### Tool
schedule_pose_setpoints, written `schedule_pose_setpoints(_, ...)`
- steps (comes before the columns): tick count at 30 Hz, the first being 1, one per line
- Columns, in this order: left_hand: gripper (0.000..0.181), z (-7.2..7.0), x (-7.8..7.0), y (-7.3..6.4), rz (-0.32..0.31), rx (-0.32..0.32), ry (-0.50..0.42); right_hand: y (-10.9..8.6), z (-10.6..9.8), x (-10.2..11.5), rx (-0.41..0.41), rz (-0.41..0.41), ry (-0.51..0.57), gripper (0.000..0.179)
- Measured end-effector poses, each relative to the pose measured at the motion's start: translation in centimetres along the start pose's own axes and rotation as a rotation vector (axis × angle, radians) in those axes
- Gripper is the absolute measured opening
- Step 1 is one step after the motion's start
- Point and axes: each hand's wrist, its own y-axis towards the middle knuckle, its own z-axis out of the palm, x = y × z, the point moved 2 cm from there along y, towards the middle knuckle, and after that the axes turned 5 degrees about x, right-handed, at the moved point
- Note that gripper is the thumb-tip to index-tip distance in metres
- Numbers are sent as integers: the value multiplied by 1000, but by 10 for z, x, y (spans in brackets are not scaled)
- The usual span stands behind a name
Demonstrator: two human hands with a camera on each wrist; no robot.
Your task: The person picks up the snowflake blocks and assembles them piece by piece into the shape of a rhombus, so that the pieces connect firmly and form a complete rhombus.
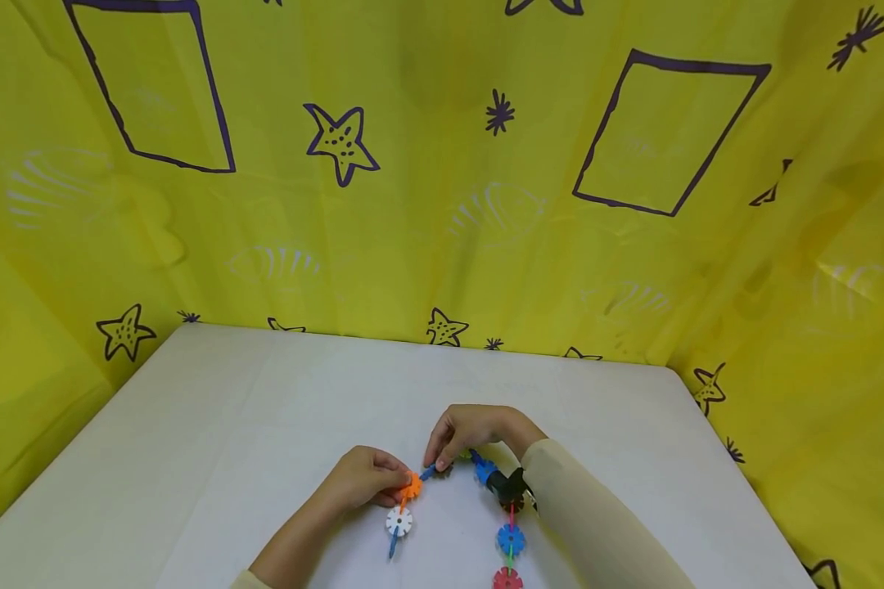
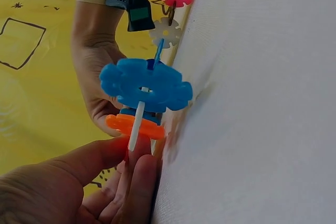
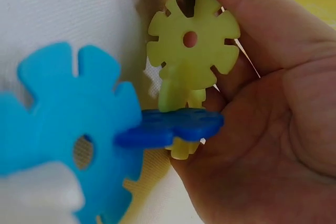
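Observation:
Notched plastic discs are slotted together in a curved chain. With thumb and fingers, my left hand [image 1: 361, 478] pinches the orange disc [image 1: 414, 486], which has a white disc [image 1: 399, 521] hanging below it. My right hand [image 1: 475, 427] grips the dark brown disc [image 1: 444, 472] at the top of the curve, partly covered by its fingers. In the right wrist view a yellow disc [image 3: 212, 32] lies beside the palm, joined to a dark blue disc [image 3: 194, 124]. A light blue disc [image 3: 50, 82] is close to that camera.
The chain runs down the right side through a blue disc [image 1: 511, 539] to a pinkish-red disc [image 1: 507, 579]. A black wrist camera [image 1: 511, 488] hides part of it. Everything is on a white table [image 1: 265, 409], with a patterned yellow curtain [image 1: 412, 229] around.

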Motion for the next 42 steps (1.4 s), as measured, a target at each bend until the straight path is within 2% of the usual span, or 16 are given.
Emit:
schedule_pose_setpoints(8,17,1,2,3,3,-16,-33,1,0,-1,-13,-13,7,11)
schedule_pose_setpoints(17,16,1,4,3,-14,-59,1,0,0,0,-28,-22,17,11)
schedule_pose_setpoints(33,20,-3,3,4,-26,-62,-46,0,-2,0,-10,-48,51,10)
schedule_pose_setpoints(39,20,0,2,5,-7,-57,-30,1,-2,-3,0,-51,63,9)
schedule_pose_setpoints(42,19,2,2,5,-4,-77,-38,1,-1,-4,-3,-48,62,9)
